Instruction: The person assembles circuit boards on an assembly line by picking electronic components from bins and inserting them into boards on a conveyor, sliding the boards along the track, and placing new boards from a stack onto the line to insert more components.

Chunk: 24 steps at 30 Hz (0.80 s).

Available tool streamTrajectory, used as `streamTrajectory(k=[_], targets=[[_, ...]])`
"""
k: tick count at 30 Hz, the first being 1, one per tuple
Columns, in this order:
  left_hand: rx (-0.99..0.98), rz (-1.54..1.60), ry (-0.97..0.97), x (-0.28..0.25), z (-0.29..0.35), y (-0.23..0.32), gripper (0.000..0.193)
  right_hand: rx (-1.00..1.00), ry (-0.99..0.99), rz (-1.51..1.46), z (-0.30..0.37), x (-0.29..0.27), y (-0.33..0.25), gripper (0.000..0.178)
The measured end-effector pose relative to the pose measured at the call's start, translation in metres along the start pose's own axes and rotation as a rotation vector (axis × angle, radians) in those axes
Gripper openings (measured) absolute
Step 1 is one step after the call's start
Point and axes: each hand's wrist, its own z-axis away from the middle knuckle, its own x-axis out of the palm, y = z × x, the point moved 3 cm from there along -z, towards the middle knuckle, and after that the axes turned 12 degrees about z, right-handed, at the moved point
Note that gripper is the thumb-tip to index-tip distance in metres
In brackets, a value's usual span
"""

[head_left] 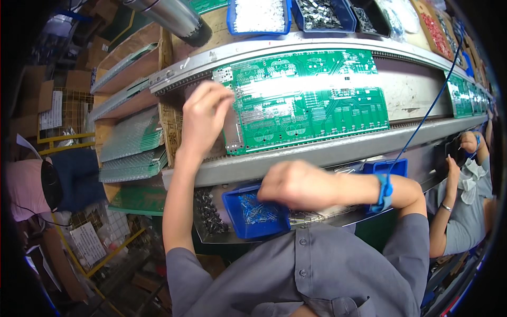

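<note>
A large green circuit board (311, 113) lies across the metal rails of the line in front of me. My left hand (205, 112) is over its left edge, thumb and fingers pinched together; whatever they may hold is too small to make out. Nearer to me, my right hand (296, 185) is curled above a blue bin (238, 226) of small blue-bodied parts with wire leads (259, 209). Motion blurs this hand, and its fingertips are hidden. A blue wrist strap (384, 191) with a cord circles my right wrist.
Dark small parts (210, 214) lie left of the bin. Beyond the far rail stand blue bins of white parts (260, 16) and metallic parts (319, 15), beside a steel cylinder (177, 21). At left, a cardboard rack (168, 124) holds stacked boards. A co-worker's arm (446, 206) is at right.
</note>
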Motion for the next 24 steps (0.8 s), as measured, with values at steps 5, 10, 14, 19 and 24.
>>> streamTrajectory(k=[5,10,14,19,24], targets=[[-0.121,0.282,-0.576,0.0,0.06,0.057,0.01,0.378,0.321,0.096,0.014,-0.059,0.069,0.008],[-0.279,0.052,-0.95,0.031,0.13,0.08,0.032,0.559,0.51,0.209,0.019,-0.086,0.126,0.012],[-0.23,-0.125,-0.764,0.056,0.153,0.077,0.032,0.599,0.511,0.243,0.016,-0.092,0.137,0.012],[-0.158,-0.162,-0.774,0.061,0.163,0.071,0.019,0.588,0.477,0.271,0.015,-0.09,0.143,0.013],[-0.161,-0.141,-0.691,0.055,0.16,0.071,0.01,0.527,0.485,0.314,0.014,-0.087,0.146,0.012]])
